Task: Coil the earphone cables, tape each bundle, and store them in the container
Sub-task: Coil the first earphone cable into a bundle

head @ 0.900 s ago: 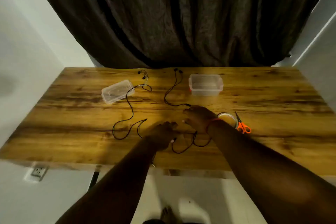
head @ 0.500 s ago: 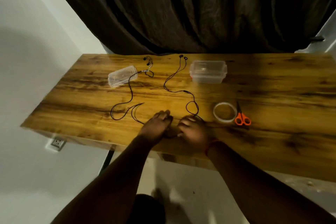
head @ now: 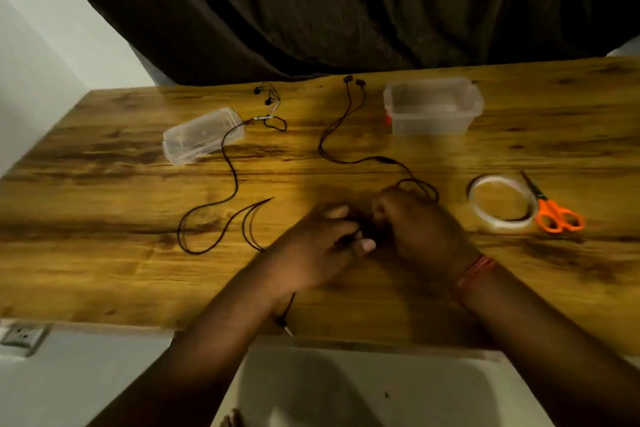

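Note:
Two black earphone cables lie on the wooden table (head: 104,274). The right earphone cable (head: 332,135) runs from its earbuds at the back down into my hands. My left hand (head: 318,246) and my right hand (head: 419,229) meet at the table's middle, fingers curled round the near end of that cable. The left earphone cable (head: 232,180) loops loose on the table; its jack plug pokes out under my left wrist. A clear open container (head: 433,107) stands at the back. A ring of clear tape (head: 498,204) lies to the right.
The container's clear lid (head: 201,135) lies at the back left, partly under the left cable. Orange-handled scissors (head: 554,211) rest against the tape ring. A dark curtain hangs behind the table. A wall socket (head: 20,336) sits low on the left.
My hands have come together over the right cable's near end and drawn it in; the loose loop beside my right hand is smaller. The camera has tilted closer.

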A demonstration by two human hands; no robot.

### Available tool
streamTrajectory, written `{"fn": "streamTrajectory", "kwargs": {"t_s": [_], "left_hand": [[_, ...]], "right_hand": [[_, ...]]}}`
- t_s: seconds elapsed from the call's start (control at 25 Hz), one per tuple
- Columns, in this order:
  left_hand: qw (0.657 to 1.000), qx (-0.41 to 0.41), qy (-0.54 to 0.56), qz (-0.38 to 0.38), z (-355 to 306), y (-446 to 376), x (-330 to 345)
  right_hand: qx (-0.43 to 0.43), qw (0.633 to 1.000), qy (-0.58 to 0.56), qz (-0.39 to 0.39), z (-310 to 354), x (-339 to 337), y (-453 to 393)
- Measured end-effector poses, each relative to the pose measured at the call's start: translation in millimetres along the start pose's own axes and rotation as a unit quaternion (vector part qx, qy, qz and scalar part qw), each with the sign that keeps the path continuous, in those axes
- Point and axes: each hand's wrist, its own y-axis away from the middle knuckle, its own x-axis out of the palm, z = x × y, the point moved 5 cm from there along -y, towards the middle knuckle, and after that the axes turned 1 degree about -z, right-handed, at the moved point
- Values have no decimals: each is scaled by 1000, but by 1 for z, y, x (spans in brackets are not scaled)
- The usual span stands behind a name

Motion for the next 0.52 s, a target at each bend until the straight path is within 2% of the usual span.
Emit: {"fn": "streamTrajectory", "kwargs": {"t_s": [0.12, 0.2, 0.28, 0.36, 0.44, 0.52], "left_hand": [[992, -45, 113, -36, 15, -14, -5], [969, -81, 223, -72, 25, -15, 0], [925, -85, 364, -69, 33, -19, 12], [860, -53, 505, -53, 37, -28, 24], [813, -30, 579, -60, 43, -35, 33], [798, -37, 594, -101, 47, -41, 39]], "right_hand": [[46, 998, 4, -38, -20, 21, -20], [59, 996, -20, -67, -32, 39, -24], [50, 994, -24, -90, -42, 54, -23], [40, 996, -6, -83, -45, 67, -18], [41, 997, 20, -70, -46, 76, -13], [52, 994, 72, -60, -48, 79, -8]]}}
